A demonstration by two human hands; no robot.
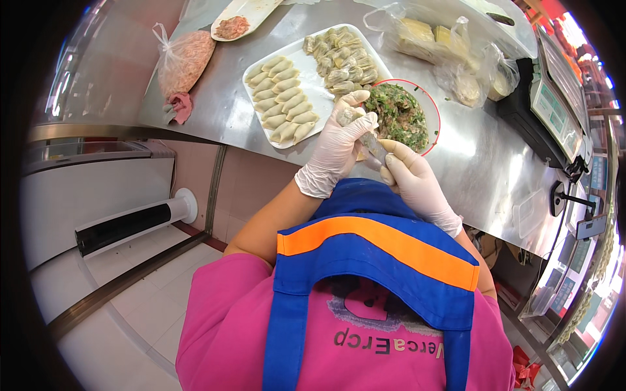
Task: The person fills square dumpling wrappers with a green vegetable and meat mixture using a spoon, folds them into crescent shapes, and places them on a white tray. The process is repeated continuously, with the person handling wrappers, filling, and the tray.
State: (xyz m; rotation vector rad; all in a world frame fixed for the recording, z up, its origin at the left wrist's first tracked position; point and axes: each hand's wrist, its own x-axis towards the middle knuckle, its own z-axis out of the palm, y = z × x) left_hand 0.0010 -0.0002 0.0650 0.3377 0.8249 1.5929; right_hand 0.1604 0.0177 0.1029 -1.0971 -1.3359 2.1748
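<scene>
My left hand [335, 146], in a thin white glove, is closed round the upper part of a greyish, shiny stick-like tool [374, 149]. My right hand [413, 181], gloved too, pinches the tool's lower end; a bit of pale wrapper seems to lie by my left palm. Just beyond them stands a red-rimmed white bowl [434, 110] of minced filling with chopped greens [398, 115]. To its left a white tray [308, 63] bears rows of pale folded dumplings [286, 100] and a cluster of darker wrapped wontons [342, 56].
A tied bag of minced meat [188, 58] and a pinkish cloth [180, 108] lie at the left of the steel table [220, 102]. A white dish [254, 14] stands behind. Bagged wrappers [415, 36], a scale [557, 110] and a clear plastic lid [530, 212] are at the right.
</scene>
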